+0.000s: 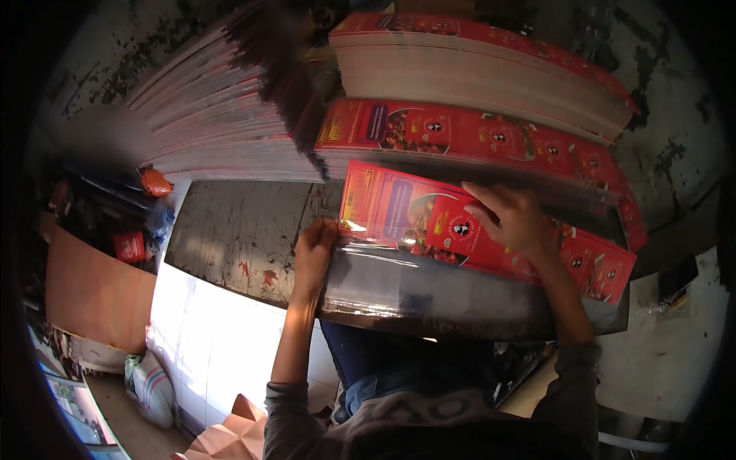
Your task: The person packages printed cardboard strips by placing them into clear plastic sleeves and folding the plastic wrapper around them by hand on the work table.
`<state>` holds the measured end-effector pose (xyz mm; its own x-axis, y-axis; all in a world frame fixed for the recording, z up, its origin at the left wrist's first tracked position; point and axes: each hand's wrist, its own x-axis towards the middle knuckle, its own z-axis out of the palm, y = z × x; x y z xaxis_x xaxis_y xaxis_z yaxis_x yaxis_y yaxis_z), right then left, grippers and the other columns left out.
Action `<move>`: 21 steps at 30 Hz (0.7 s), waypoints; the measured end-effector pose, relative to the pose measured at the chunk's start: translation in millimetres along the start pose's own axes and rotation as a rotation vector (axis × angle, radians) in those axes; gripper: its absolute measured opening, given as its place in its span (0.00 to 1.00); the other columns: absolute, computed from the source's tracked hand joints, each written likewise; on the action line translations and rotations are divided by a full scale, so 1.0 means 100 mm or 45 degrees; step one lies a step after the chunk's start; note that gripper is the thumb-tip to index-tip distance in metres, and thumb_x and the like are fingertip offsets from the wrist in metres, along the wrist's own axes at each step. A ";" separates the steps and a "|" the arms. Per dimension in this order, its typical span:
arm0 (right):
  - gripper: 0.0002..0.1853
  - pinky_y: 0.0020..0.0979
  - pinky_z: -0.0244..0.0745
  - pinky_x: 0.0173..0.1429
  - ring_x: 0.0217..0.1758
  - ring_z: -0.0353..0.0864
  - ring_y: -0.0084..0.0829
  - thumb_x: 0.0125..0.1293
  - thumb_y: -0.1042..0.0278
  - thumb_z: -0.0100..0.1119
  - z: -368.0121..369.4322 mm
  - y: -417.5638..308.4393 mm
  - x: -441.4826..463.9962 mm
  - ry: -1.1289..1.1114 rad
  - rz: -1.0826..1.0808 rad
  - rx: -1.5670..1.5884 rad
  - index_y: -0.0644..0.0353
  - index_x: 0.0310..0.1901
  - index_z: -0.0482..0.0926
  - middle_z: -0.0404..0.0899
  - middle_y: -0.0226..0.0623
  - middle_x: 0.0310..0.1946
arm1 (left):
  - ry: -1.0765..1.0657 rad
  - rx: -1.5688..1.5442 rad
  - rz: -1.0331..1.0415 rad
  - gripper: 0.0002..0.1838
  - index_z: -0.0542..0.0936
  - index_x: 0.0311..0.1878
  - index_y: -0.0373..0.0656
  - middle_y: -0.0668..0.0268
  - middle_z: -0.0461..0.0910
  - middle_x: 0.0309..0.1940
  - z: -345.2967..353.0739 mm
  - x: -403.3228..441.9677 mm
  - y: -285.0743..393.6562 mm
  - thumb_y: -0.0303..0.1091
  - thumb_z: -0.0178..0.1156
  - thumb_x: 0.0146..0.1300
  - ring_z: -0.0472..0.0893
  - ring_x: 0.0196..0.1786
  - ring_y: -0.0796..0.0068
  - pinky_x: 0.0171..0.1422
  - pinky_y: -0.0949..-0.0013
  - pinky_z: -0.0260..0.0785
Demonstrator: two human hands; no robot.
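Note:
A long red printed cardboard sheet [452, 227] with food pictures lies at a slant in front of me, over a clear glossy plastic sleeve [383, 287]. My left hand [313, 249] is closed at their left end, fingertips pinching the edge; whether it grips sheet, sleeve or both, I cannot tell. My right hand [515, 218] reaches over the sheet's upper middle, thumb on the printed face and index finger at the top edge. Its other fingers are partly hidden.
A stack of red printed sheets [491, 134] sits behind, with a taller stack [475, 73] farther back. At the left stands a big pile of plastic-edged pieces [230, 115]. The worn dark tabletop [238, 238] ends near my body. A white sack [151, 387] rests on the floor.

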<state>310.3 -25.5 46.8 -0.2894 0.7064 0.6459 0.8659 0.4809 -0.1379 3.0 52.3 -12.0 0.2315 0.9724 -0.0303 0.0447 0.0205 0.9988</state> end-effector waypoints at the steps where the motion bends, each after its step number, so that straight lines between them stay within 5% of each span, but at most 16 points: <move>1: 0.17 0.34 0.73 0.28 0.24 0.77 0.36 0.56 0.64 0.65 0.00 0.00 -0.01 -0.038 0.029 -0.033 0.57 0.46 0.79 0.78 0.38 0.25 | -0.006 -0.029 -0.001 0.09 0.77 0.38 0.34 0.66 0.79 0.28 0.01 -0.01 0.02 0.29 0.49 0.66 0.76 0.33 0.81 0.42 0.77 0.65; 21: 0.28 0.35 0.73 0.29 0.24 0.77 0.39 0.51 0.55 0.69 -0.04 -0.07 -0.04 -0.165 0.005 -0.012 0.62 0.52 0.76 0.76 0.41 0.25 | 0.059 0.080 0.026 0.11 0.78 0.39 0.33 0.65 0.79 0.28 0.02 0.05 -0.09 0.31 0.52 0.64 0.74 0.32 0.81 0.40 0.75 0.65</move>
<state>307.1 -33.0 48.0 -0.3358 0.7697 0.5430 0.8706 0.4736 -0.1330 5.7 56.3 -21.3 0.1877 0.9822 -0.0064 0.1015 -0.0129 0.9948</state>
